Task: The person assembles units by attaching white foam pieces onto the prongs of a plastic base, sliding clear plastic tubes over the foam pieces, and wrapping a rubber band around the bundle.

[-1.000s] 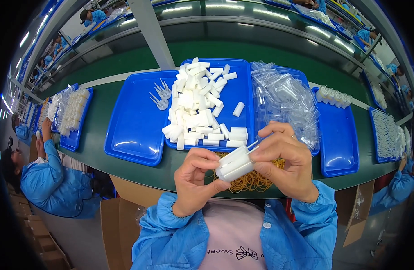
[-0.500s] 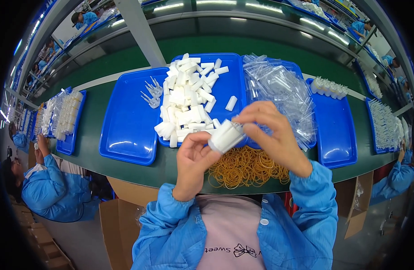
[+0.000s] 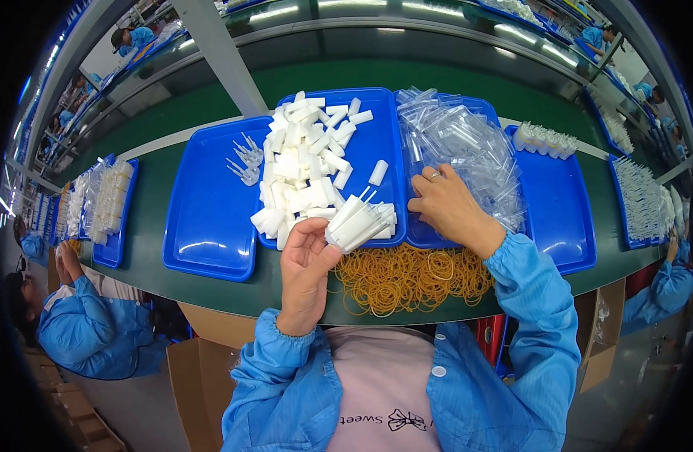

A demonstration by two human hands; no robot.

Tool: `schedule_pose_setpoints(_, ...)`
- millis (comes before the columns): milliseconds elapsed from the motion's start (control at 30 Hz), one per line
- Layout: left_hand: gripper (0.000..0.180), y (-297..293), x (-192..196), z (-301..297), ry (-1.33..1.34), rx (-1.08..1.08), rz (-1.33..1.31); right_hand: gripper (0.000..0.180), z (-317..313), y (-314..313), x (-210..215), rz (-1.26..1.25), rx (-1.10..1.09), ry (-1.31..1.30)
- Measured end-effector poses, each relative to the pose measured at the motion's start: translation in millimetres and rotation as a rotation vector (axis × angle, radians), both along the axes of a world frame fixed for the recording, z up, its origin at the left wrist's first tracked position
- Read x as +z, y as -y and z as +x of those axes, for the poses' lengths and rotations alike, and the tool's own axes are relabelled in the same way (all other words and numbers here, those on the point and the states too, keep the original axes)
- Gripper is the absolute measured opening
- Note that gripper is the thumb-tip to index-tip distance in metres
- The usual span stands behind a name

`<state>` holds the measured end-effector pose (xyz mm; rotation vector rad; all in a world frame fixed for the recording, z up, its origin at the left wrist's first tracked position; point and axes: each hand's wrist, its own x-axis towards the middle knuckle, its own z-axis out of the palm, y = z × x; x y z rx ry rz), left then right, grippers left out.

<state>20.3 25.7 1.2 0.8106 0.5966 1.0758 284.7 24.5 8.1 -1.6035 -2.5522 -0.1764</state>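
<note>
My left hand (image 3: 305, 260) holds a bundle of white plastic pieces (image 3: 359, 221) over the near edge of the middle blue tray (image 3: 376, 135). That tray carries a heap of loose white pieces (image 3: 305, 162). My right hand (image 3: 448, 209) rests fingers down on the pile of clear plastic bags (image 3: 459, 147) in the tray to the right; a ring sits on one finger. A heap of tan rubber bands (image 3: 410, 279) lies on the green table just below both hands.
A blue tray (image 3: 203, 218) at left holds a few small white forked parts (image 3: 244, 162). Another blue tray (image 3: 557, 211) at right has a row of white parts (image 3: 544, 139). A seated person in blue (image 3: 82, 331) works at far left. Cardboard boxes (image 3: 203, 369) stand below the table.
My right hand let go of the white bundle and moved right onto the clear bags. My left hand now holds the bundle alone, shifted slightly lower.
</note>
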Motion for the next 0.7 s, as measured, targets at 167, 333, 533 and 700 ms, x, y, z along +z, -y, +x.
schedule_pose_setpoints(167, 0.046, 1.7, 1.4, 1.4, 0.002, -0.002, 0.008, 0.024, 5.3, 2.2, 2.2, -0.026, 0.047, -0.111)
schedule_pose_setpoints(333, 0.046, 7.4, 2.6, 5.9, -0.019, 0.009, 0.126, 0.025, 0.8, 8.5, 24.3, -0.05, -0.184, -0.82)
schedule_pose_setpoints(533, 0.042, 13.4, 0.5, 7.4, -0.298, 0.132, 0.521, 0.023, -27.6, 23.8, 66.3, -0.321, -0.23, -1.658)
schedule_pose_setpoints(700, 0.045, 17.6, 6.3, 5.7, -0.395, 0.179, 0.634, 0.027, -36.8, 30.3, 67.8, -0.265, -0.233, -1.674)
